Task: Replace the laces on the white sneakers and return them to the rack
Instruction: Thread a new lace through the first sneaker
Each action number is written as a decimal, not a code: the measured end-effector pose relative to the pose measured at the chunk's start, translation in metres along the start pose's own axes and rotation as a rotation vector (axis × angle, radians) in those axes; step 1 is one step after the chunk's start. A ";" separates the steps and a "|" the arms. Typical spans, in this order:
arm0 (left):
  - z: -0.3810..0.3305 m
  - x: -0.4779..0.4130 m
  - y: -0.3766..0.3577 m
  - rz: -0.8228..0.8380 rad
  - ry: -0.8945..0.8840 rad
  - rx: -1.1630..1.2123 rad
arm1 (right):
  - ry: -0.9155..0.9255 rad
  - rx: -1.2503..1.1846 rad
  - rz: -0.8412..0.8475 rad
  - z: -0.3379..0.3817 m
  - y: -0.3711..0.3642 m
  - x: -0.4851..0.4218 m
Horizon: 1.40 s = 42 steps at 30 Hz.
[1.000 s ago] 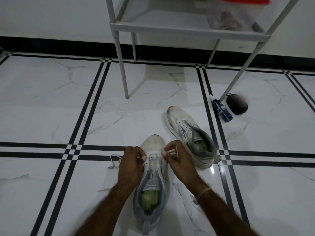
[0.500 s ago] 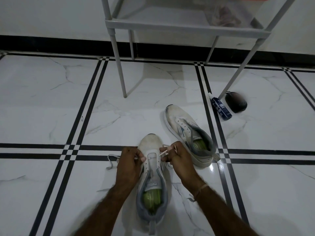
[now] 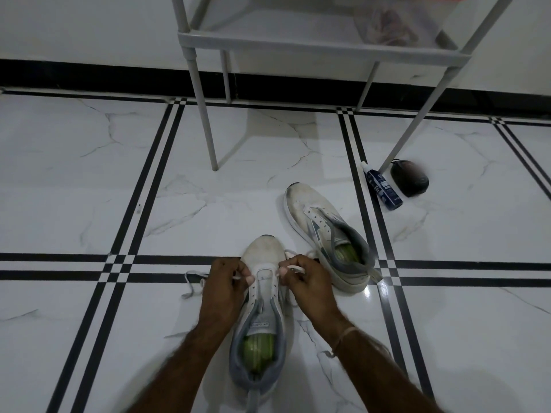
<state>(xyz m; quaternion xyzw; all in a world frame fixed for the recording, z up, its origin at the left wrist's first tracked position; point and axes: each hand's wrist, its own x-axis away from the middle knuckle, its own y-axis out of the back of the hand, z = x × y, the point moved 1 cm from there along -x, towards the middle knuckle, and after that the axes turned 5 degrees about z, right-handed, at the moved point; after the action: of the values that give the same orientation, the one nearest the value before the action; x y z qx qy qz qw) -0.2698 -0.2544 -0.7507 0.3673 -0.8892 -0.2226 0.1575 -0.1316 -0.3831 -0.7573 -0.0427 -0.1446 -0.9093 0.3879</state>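
Both hands pinch the lace ends. The left hand (image 3: 226, 281) and right hand (image 3: 304, 278) flank the near sneaker (image 3: 262, 317), to thread its lowest eyelets

Two forearms in my view, bare along all the length I can see. Left forearm (image 3: 190, 353) has dark hair along it, and so does right forearm (image 3: 387, 377). Left hand (image 3: 226, 281) bare, thumbnail short and pale. Right hand (image 3: 307, 281) bare, nails likewise short. Thin pale band (image 3: 343, 338) circles right wrist, possibly thread or cord; light too dim to say.
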 end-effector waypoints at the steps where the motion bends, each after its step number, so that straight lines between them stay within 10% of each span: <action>1: -0.001 0.000 -0.001 0.001 0.001 -0.006 | -0.012 0.026 -0.011 -0.001 -0.001 0.000; 12: -0.002 -0.001 -0.006 -0.005 0.018 0.008 | -0.062 0.084 -0.074 -0.001 -0.007 -0.005; 18: -0.010 0.015 0.005 -0.215 0.250 -0.075 | 0.195 0.606 -0.428 0.031 0.009 0.020; 25: -0.021 0.005 -0.009 -0.059 0.536 -0.055 | -0.236 0.304 -0.071 0.022 -0.016 0.022; 42: -0.046 -0.004 0.001 -0.130 0.307 0.426 | -0.063 -0.062 -0.030 0.053 -0.004 0.002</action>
<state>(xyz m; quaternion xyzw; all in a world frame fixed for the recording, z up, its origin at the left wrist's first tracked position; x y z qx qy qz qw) -0.2477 -0.2640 -0.7115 0.4779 -0.8563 0.0182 0.1952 -0.1374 -0.3664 -0.7071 -0.0812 -0.1292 -0.9173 0.3678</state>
